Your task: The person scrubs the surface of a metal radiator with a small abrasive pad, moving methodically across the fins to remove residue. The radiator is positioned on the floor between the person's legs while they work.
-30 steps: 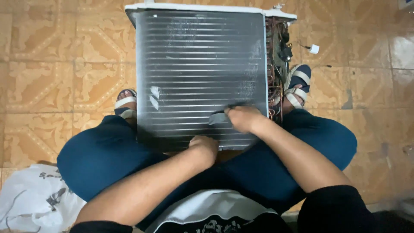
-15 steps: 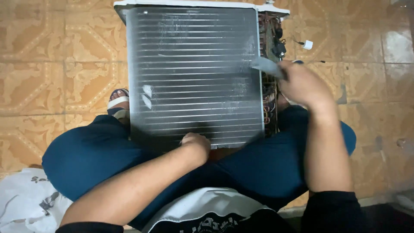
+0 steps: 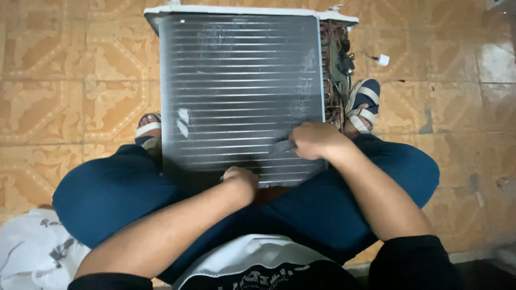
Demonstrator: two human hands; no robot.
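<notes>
A finned metal air-conditioner coil (image 3: 236,80) in a white frame stands on the floor between my knees, its dark fins facing me. My right hand (image 3: 314,140) is closed on a small grey brush (image 3: 282,146) that lies against the fins low on the right side. My left hand (image 3: 240,181) grips the coil's near bottom edge with the fingers curled over it.
Orange patterned floor tiles (image 3: 75,96) surround the unit. Wiring and tubing (image 3: 338,70) sit at its right end, and a small white plug (image 3: 382,59) lies beyond. My sandalled feet (image 3: 363,104) flank the coil. A white cloth (image 3: 32,258) lies at the lower left.
My right hand, with the brush, went from low on the fins up to the upper right edge and has come back down to the lower right. The left hand stayed on the bottom edge.
</notes>
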